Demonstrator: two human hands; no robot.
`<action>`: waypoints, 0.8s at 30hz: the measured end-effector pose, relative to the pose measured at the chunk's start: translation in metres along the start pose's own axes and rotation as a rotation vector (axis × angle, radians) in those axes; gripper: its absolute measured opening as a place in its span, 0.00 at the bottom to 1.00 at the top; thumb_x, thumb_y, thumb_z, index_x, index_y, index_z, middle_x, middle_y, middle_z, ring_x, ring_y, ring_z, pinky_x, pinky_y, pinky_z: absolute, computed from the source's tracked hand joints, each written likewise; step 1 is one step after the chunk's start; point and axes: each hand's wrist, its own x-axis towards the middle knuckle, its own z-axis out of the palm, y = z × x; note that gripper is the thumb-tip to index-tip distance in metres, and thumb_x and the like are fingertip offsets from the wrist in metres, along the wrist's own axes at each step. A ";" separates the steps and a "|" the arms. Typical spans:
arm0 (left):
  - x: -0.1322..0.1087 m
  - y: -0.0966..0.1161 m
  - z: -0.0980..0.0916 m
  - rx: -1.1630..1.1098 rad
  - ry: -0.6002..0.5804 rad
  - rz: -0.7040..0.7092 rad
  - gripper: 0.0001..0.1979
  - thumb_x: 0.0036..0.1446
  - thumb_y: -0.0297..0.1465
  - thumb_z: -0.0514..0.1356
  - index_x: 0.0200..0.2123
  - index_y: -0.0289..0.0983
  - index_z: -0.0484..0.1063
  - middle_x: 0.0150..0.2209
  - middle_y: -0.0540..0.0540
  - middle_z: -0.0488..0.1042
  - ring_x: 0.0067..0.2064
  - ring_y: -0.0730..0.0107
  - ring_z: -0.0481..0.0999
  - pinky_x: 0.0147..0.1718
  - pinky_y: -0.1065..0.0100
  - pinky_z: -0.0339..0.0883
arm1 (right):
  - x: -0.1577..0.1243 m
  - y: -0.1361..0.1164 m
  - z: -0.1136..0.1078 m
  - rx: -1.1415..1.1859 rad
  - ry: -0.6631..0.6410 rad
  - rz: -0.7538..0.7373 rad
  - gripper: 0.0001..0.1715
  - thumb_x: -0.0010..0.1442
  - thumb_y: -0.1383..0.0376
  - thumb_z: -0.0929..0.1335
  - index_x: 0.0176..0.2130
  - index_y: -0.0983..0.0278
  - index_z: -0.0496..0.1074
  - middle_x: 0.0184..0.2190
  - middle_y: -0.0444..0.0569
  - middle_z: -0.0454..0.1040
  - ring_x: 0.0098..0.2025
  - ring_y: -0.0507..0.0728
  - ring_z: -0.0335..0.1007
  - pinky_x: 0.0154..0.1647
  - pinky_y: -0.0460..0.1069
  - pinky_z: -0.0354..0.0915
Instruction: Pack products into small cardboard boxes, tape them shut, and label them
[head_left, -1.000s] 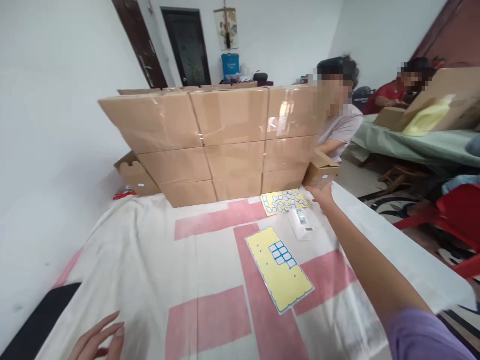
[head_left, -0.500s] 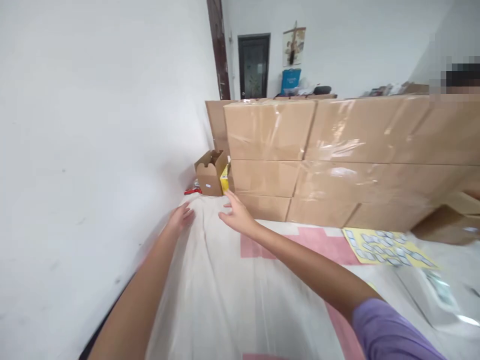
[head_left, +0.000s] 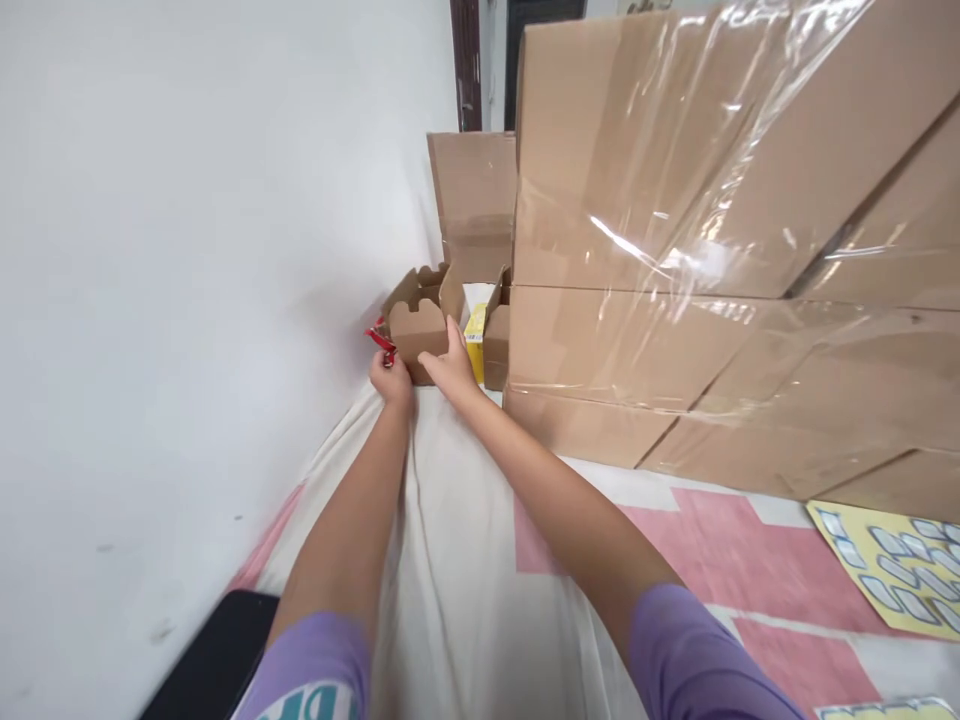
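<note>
a small open-topped cardboard box (head_left: 417,338), its upper edges cut in rounded scallops, stands upright at the far left of a cloth-covered counter (head_left: 465,560), close to a white wall (head_left: 225,250). two bare hands meet at its near side. the right hand (head_left: 453,374) is partly open, thumb spread across the front panel and a finger pointing up along the right near corner; whether it grips or merely touches cannot be told. the left hand (head_left: 391,382) is curled at the lower left corner, beside a crumpled red item (head_left: 381,338); the fingertips are hidden, so what it has hold of, if anything, cannot be told.

the box looks to be thin, dry card: probably light, fairly stiff along its folds, not slippery, but liable to dent or splay at the loose upper edges. its contents are out of sight, so its weight is only a guess. the lower side walls, one palm to each, seem the surest hold.

just to the right, a yellow carton (head_left: 475,345) sits between the box and a second cardboard box (head_left: 496,345). an upright cardboard panel (head_left: 474,195) rises behind. farther right, a tall stack of taped cartons (head_left: 637,230) borders the counter; a yellow sheet (head_left: 829,530) with pale, blue-edged shapes lies in front of it. a black object (head_left: 214,655) occupies the near left corner.
</note>
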 end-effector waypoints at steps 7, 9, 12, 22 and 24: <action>-0.146 0.062 -0.136 0.037 0.023 0.045 0.14 0.56 0.40 0.66 0.41 0.37 0.75 0.42 0.48 0.77 0.45 0.66 0.76 0.47 0.62 0.71 | -0.148 -0.066 -0.060 0.109 -0.333 -0.220 0.31 0.52 0.63 0.71 0.54 0.59 0.62 0.52 0.50 0.64 0.32 0.50 0.65 0.34 0.49 0.68; -0.214 0.089 -0.178 0.038 -0.004 0.008 0.14 0.51 0.41 0.68 0.37 0.38 0.75 0.37 0.49 0.78 0.40 0.67 0.76 0.43 0.65 0.71 | -0.220 -0.092 -0.093 0.124 -0.497 -0.349 0.19 0.54 0.63 0.71 0.45 0.59 0.65 0.42 0.46 0.66 0.32 0.51 0.63 0.33 0.47 0.66; -0.308 0.118 -0.208 0.017 -0.118 -0.116 0.16 0.46 0.45 0.70 0.29 0.38 0.75 0.27 0.49 0.76 0.31 0.65 0.75 0.31 0.64 0.70 | -0.332 -0.119 -0.145 0.154 -0.687 -0.403 0.16 0.55 0.68 0.69 0.44 0.59 0.67 0.34 0.43 0.70 0.31 0.51 0.67 0.33 0.46 0.66; -0.415 0.147 -0.143 -0.092 -0.659 -0.344 0.15 0.61 0.39 0.64 0.44 0.34 0.74 0.41 0.46 0.77 0.38 0.69 0.77 0.37 0.64 0.75 | -0.536 -0.117 -0.208 -0.134 -0.477 -0.096 0.25 0.56 0.68 0.67 0.54 0.58 0.67 0.39 0.47 0.79 0.36 0.56 0.75 0.38 0.49 0.71; -0.418 0.153 -0.141 -0.105 -0.672 -0.328 0.14 0.64 0.39 0.61 0.44 0.34 0.74 0.41 0.47 0.76 0.38 0.70 0.77 0.37 0.64 0.75 | -0.549 -0.125 -0.214 -0.142 -0.400 -0.072 0.25 0.57 0.68 0.67 0.54 0.58 0.67 0.41 0.47 0.79 0.38 0.56 0.75 0.38 0.49 0.71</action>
